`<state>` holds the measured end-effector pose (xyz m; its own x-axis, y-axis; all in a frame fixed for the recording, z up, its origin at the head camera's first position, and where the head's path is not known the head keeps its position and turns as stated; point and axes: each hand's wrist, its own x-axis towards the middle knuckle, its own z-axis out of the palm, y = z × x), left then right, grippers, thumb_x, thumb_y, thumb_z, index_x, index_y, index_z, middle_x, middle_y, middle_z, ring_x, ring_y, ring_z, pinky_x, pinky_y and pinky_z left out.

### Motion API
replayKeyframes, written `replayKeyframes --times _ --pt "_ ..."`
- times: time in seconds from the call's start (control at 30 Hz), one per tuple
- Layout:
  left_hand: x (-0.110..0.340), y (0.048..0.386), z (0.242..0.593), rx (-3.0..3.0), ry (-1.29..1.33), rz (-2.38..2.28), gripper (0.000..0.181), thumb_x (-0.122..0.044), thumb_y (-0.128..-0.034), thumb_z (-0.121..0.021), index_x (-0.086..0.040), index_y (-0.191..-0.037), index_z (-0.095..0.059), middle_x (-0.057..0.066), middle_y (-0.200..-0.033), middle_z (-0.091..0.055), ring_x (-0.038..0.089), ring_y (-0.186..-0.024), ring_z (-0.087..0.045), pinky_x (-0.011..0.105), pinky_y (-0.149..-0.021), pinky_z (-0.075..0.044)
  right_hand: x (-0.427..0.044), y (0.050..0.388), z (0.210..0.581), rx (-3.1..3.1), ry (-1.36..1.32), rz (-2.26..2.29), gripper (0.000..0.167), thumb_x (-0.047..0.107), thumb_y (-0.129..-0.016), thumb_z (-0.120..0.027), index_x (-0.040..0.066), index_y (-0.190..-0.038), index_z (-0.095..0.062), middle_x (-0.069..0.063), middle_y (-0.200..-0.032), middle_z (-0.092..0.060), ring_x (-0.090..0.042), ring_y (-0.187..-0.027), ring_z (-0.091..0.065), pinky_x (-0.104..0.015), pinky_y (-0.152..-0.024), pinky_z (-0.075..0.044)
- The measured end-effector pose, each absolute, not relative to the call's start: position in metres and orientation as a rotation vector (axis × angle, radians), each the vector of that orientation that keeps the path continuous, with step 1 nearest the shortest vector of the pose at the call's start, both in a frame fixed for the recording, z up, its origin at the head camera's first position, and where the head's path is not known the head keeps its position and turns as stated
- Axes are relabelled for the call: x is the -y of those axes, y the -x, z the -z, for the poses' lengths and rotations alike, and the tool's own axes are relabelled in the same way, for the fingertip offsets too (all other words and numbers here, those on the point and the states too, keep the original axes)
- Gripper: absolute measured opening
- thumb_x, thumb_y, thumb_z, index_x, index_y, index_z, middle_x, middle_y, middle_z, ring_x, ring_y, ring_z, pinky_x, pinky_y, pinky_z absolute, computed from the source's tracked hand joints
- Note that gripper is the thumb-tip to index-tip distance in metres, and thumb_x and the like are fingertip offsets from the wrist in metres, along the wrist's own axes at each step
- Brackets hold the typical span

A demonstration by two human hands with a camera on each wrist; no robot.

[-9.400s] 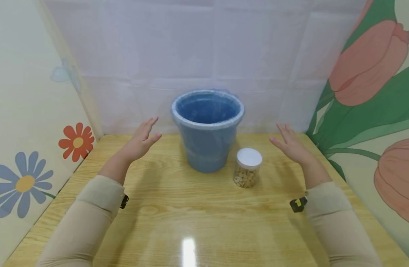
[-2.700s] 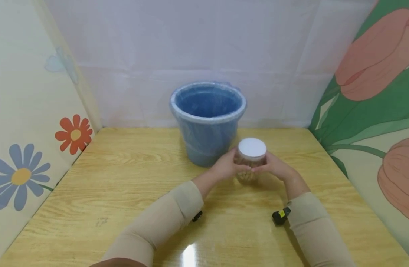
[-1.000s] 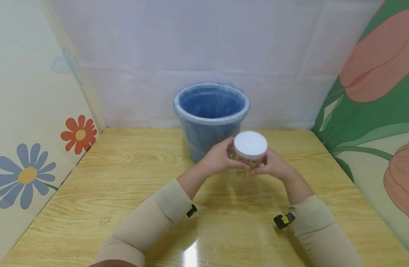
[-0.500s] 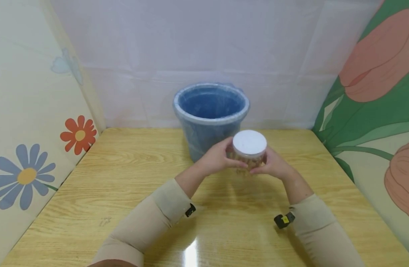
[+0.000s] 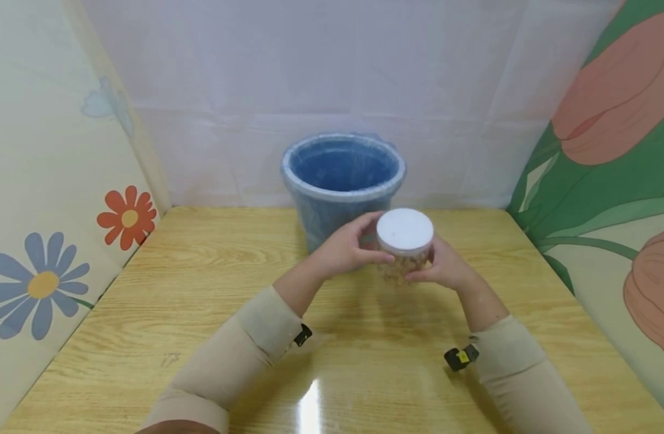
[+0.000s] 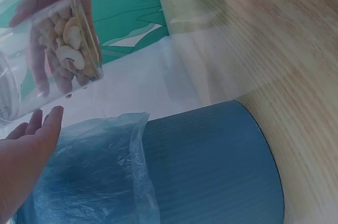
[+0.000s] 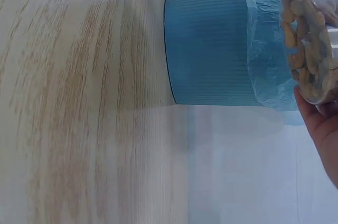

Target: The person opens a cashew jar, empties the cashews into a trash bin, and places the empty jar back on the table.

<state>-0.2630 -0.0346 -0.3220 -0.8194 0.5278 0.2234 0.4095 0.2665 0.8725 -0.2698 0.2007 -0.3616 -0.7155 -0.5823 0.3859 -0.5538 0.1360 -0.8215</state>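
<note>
A clear jar (image 5: 404, 232) with a white lid and cashews inside is held up above the table, upright, in front of the blue bin. My right hand (image 5: 446, 265) grips its right side, fingers behind and thumb in front. In the left wrist view that hand shows through the jar (image 6: 68, 44). My left hand (image 5: 350, 244) is at the jar's left side, thumb and fingers spread. The left wrist view shows my left hand (image 6: 26, 155) a little apart from the jar. In the right wrist view the jar's cashew-filled base (image 7: 309, 44) faces the camera.
The blue bin (image 5: 329, 220), lined with a thin plastic bag (image 6: 95, 166), stands at the back of the wooden table (image 5: 218, 271), just behind my left hand. A white cloth backdrop (image 5: 256, 78) hangs behind. Flower-printed panels (image 5: 598, 181) flank both sides.
Both hands came in from the sides, took the jar off the table and raised it. In the last half second my left hand has loosened and drawn slightly left from it.
</note>
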Motion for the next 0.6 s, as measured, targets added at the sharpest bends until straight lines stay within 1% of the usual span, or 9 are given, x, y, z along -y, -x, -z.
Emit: replayKeyframes --times 0.07,0.2,0.4,0.5,0.6 --pt "0.035 0.263 0.32 -2.322 -0.922 -1.681 0.082 -0.017 -0.0714 -0.079 -0.012 -0.14 -0.034 0.004 -0.136 -0.044 0.018 -0.12 -0.046 0.031 -0.092 -0.046 -0.2 0.269 0.36 -2.351 1.165 1.682 0.095 -0.005 -0.061 -0.078 0.001 -0.139 -0.024 -0.018 -0.139 -0.033 -0.03 -0.126 -0.033 -0.056 -0.105 -0.022" --pt "0.035 0.261 0.315 -2.199 -0.97 -1.759 0.081 -0.006 -0.0745 -0.074 -0.009 -0.142 -0.03 0.008 -0.138 -0.041 0.023 -0.118 -0.048 0.032 -0.093 -0.045 -0.199 0.268 0.358 -2.335 1.192 1.691 0.094 -0.007 -0.061 -0.076 -0.001 -0.139 -0.024 -0.02 -0.137 -0.033 -0.025 -0.125 -0.035 -0.057 -0.104 -0.023" --pt "0.034 0.259 0.309 -2.11 -1.0 -1.805 0.083 0.0 -0.0754 -0.071 -0.01 -0.144 -0.026 0.01 -0.14 -0.038 0.025 -0.12 -0.045 0.032 -0.094 -0.044 -0.198 0.266 0.354 -2.31 1.249 1.698 0.093 -0.009 -0.06 -0.074 -0.003 -0.138 -0.023 -0.019 -0.136 -0.034 -0.018 -0.123 -0.037 -0.057 -0.102 -0.027" --pt "0.033 0.261 0.307 -2.05 -1.011 -1.839 0.083 0.003 -0.0757 -0.069 -0.01 -0.144 -0.024 0.012 -0.139 -0.038 0.026 -0.119 -0.046 0.032 -0.094 -0.044 -0.197 0.265 0.352 -2.301 1.276 1.691 0.092 -0.009 -0.06 -0.074 -0.003 -0.137 -0.024 -0.015 -0.136 -0.036 -0.017 -0.123 -0.038 -0.053 -0.102 -0.029" --pt "0.032 0.262 0.306 -1.979 -1.026 -1.875 0.083 0.006 -0.0763 -0.066 -0.008 -0.145 -0.022 0.013 -0.139 -0.037 0.027 -0.119 -0.046 0.032 -0.095 -0.042 -0.196 0.264 0.35 -2.289 1.297 1.682 0.091 -0.008 -0.061 -0.074 -0.003 -0.137 -0.025 -0.013 -0.136 -0.037 -0.017 -0.123 -0.037 -0.045 -0.103 -0.03"
